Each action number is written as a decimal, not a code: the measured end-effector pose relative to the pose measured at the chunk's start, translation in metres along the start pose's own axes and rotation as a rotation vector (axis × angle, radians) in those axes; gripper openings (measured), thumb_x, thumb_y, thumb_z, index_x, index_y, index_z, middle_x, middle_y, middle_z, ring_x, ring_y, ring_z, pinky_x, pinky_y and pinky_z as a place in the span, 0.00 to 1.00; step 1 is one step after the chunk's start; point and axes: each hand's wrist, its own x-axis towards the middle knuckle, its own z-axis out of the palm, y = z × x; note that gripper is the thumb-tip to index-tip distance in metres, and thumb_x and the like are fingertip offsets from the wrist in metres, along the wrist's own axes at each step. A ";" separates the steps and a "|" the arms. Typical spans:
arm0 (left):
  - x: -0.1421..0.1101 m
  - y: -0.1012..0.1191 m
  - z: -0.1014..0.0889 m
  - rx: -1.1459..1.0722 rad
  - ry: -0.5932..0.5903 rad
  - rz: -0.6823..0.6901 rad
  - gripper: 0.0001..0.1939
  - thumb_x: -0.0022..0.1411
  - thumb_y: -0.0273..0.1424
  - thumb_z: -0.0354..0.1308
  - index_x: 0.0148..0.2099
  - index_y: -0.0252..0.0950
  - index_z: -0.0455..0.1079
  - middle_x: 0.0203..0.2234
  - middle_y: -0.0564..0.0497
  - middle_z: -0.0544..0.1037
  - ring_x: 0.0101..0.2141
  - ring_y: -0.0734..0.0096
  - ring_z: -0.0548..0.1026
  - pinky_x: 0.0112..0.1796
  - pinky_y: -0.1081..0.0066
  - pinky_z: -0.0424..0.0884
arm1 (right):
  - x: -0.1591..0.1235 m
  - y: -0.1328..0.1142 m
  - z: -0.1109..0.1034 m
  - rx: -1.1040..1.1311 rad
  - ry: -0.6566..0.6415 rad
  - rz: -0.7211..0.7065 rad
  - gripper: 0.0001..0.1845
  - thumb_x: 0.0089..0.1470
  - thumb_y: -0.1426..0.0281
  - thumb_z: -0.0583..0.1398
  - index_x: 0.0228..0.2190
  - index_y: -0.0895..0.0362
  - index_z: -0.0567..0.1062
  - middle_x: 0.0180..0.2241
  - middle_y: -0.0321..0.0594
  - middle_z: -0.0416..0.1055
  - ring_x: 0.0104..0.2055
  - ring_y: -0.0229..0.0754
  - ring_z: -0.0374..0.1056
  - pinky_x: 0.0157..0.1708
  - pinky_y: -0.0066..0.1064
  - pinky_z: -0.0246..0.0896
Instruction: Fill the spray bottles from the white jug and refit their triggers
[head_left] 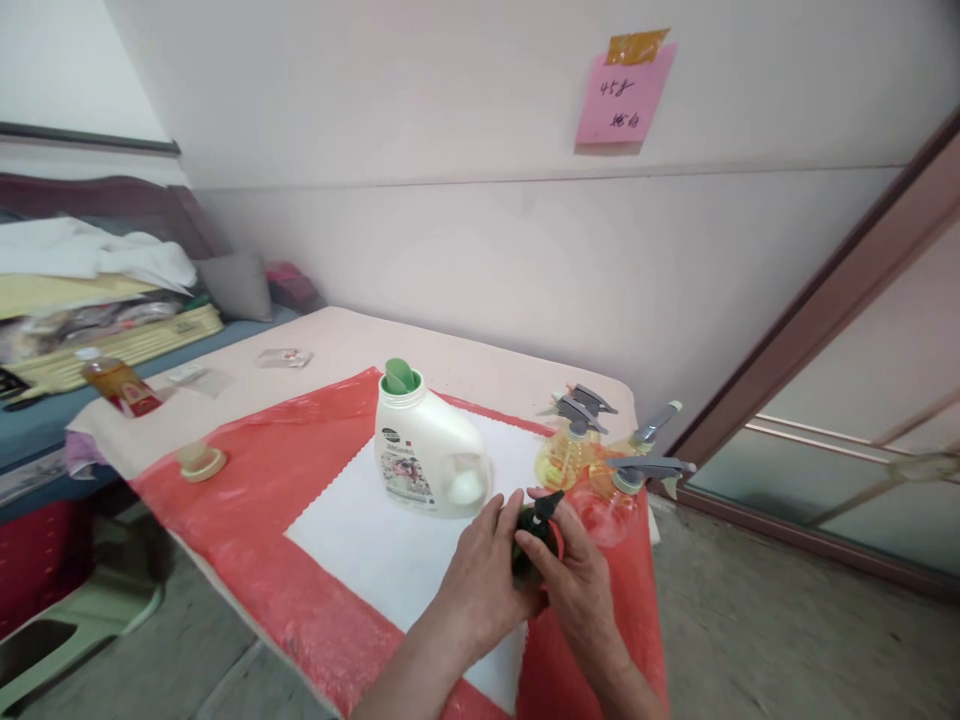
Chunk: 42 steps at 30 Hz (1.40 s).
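Observation:
Between my two hands is a small dark green bottle with a black pump top, held above the table's right part. My left hand wraps round the bottle's left side. On the other side, my right hand closes its fingers about the neck and pump. Much of the bottle is hidden by the fingers. Just behind my left hand stands an uncapped white detergent jug with a green spout. Right of it are clear spray bottles with grey trigger heads, one yellowish and one pinkish.
A white sheet lies on the red cover of the table. A translucent cap sits at the left, with an amber bottle beyond. Behind rises a wall with a pink note. A plastic chair stands lower left.

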 end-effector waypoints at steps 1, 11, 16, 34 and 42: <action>0.000 0.002 0.001 0.011 -0.012 -0.015 0.48 0.42 0.29 0.66 0.67 0.40 0.53 0.58 0.37 0.66 0.56 0.46 0.66 0.53 0.51 0.65 | -0.003 0.000 0.000 0.039 -0.027 0.020 0.20 0.49 0.58 0.65 0.43 0.52 0.75 0.45 0.42 0.73 0.50 0.51 0.66 0.49 0.42 0.62; -0.001 0.016 -0.018 -0.126 0.290 -0.116 0.35 0.43 0.33 0.67 0.55 0.40 0.63 0.45 0.43 0.75 0.45 0.52 0.74 0.46 0.58 0.70 | 0.005 0.006 -0.002 0.403 -0.107 0.319 0.28 0.58 0.48 0.53 0.48 0.54 0.72 0.52 0.46 0.71 0.56 0.50 0.64 0.56 0.44 0.59; -0.010 0.019 -0.040 -0.378 0.245 -0.080 0.35 0.45 0.36 0.69 0.55 0.38 0.63 0.45 0.44 0.76 0.46 0.54 0.74 0.47 0.60 0.69 | -0.006 -0.006 0.006 0.760 -0.388 0.675 0.31 0.59 0.46 0.50 0.45 0.56 0.75 0.37 0.46 0.77 0.35 0.46 0.74 0.32 0.37 0.71; -0.006 0.008 -0.062 -0.710 0.512 -0.263 0.13 0.60 0.40 0.58 0.33 0.35 0.74 0.43 0.42 0.80 0.45 0.56 0.76 0.49 0.60 0.64 | -0.025 -0.001 0.037 0.939 -0.352 0.501 0.36 0.36 0.59 0.73 0.48 0.51 0.72 0.49 0.42 0.72 0.47 0.49 0.69 0.43 0.37 0.66; -0.005 0.005 -0.063 -0.780 0.519 -0.261 0.13 0.60 0.41 0.59 0.32 0.35 0.73 0.44 0.43 0.80 0.46 0.57 0.75 0.49 0.61 0.63 | -0.026 0.002 0.037 0.993 -0.353 0.494 0.39 0.35 0.57 0.74 0.49 0.50 0.70 0.49 0.44 0.72 0.50 0.52 0.69 0.45 0.42 0.66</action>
